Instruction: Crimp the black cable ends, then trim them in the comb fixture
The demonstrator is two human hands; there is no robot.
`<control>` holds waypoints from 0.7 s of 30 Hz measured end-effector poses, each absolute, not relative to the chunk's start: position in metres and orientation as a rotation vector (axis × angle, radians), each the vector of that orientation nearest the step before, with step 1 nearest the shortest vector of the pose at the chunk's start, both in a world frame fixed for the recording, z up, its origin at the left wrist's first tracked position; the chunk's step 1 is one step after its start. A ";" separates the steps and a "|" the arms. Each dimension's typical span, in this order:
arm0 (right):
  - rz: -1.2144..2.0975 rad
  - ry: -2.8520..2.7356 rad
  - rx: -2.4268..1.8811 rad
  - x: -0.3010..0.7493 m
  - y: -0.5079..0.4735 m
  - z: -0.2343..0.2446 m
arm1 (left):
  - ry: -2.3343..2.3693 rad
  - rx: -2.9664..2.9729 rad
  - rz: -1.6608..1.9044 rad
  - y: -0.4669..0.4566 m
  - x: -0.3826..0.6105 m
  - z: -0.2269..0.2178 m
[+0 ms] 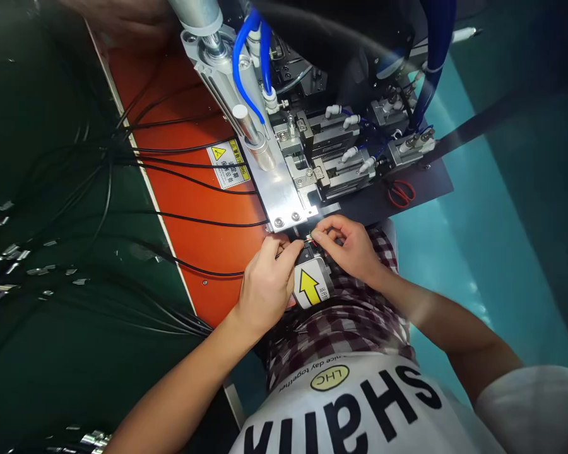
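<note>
Right up close, the left hand [267,277] pinches in, thumb and finger nearly meeting, and the right hand [348,249] pinches from the other side! Between them sits the small part [308,239], a hint of red on it, just beyond the arrow label [308,287] and in front of the metal plate [279,202]. Neither hand lets go, so this piece looks mid-handling, its release not yet done; whether it's seated, I can't tell, fingertips hide it. Further out, black cables [208,221] cross the orange board [218,246], and off left lie bright metal ends [16,252]: finished or waiting, no telling. Farthest, blue tubes [239,63] curve over the machine.
</note>
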State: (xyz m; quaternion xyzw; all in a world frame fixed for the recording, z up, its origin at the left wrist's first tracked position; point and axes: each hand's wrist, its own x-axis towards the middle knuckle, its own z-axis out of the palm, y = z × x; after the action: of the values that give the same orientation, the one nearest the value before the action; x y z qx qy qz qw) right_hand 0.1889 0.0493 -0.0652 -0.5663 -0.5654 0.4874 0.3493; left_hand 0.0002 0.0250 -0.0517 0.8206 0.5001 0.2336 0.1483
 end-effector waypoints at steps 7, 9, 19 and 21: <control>1.496 -1.336 -1.486 0.189 0.050 -0.075 | 1.397 2.334 0.695 0.025 -0.002 -0.052; 1.482 -1.374 -1.512 0.191 0.051 -0.072 | 1.383 2.325 0.701 0.024 -0.002 -0.052; 1.025 -1.562 -1.511 0.179 0.046 -0.058 | 1.406 2.340 0.640 0.022 -0.001 -0.048; 1.124 -1.502 -1.541 0.181 0.047 -0.060 | 1.413 2.364 0.613 0.022 0.000 -0.047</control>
State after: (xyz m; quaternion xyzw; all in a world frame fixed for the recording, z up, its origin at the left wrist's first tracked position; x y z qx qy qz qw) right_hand 0.1807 0.0467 -0.0604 -0.5949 -0.5797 0.4337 0.3493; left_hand -0.0002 0.0216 -0.0470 0.8271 0.4944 0.2146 0.1595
